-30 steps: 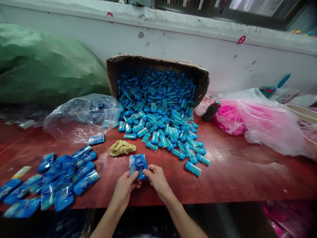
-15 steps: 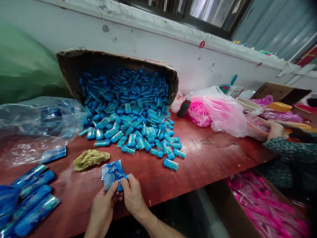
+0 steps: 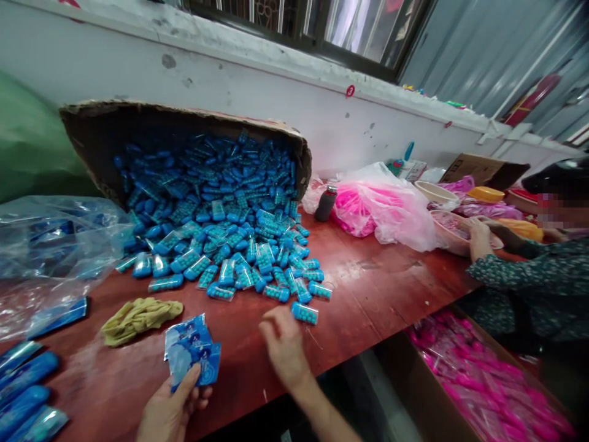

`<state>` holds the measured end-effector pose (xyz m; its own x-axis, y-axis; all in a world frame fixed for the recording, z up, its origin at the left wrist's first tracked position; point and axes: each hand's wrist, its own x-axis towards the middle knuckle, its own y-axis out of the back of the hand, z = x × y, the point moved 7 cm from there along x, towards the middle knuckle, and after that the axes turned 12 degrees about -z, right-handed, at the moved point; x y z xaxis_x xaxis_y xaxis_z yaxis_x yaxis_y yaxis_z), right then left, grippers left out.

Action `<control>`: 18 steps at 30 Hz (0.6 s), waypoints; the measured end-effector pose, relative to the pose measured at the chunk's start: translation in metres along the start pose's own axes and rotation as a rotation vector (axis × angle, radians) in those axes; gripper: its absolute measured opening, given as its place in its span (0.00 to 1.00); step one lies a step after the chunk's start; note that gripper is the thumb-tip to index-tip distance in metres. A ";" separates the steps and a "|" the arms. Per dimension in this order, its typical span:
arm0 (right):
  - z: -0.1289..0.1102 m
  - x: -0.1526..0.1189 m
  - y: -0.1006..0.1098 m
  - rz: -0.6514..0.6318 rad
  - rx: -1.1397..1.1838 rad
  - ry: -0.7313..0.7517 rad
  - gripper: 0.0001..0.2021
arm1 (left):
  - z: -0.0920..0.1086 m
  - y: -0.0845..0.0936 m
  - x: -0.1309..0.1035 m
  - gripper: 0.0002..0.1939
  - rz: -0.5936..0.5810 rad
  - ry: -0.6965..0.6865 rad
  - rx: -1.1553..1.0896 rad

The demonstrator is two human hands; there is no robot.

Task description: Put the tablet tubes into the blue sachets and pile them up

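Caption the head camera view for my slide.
Left hand holding flat blue printed packets, right hand near blue capsule-shaped containers on a red table.

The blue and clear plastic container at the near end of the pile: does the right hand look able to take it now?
Probably yes. The container lies just beyond the right hand, which seems empty, and nothing visible stands between them. The pile lies behind it.
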<state>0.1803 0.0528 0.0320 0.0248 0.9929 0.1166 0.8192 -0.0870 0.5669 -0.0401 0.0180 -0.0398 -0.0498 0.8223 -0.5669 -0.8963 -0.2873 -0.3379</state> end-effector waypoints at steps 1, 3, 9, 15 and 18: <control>0.015 0.006 0.024 0.105 -0.096 -0.047 0.08 | -0.001 0.002 0.001 0.14 0.000 0.005 -0.010; 0.045 0.016 0.060 0.262 -0.239 -0.143 0.14 | -0.004 0.004 0.004 0.13 -0.006 0.014 -0.040; 0.077 0.022 0.035 0.251 -0.387 -0.197 0.18 | -0.015 -0.006 0.002 0.13 -0.079 0.035 -0.113; 0.029 0.008 -0.009 0.205 -0.431 -0.127 0.20 | -0.005 -0.010 -0.010 0.13 -0.079 0.001 -0.080; 0.001 -0.003 -0.031 0.050 -0.026 -0.015 0.22 | 0.000 -0.007 -0.012 0.15 -0.060 -0.051 -0.023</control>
<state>0.1552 0.0530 0.0127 0.0736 0.9883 0.1333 0.8016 -0.1382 0.5817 -0.0336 0.0104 -0.0308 -0.0187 0.8621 -0.5064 -0.8879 -0.2471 -0.3879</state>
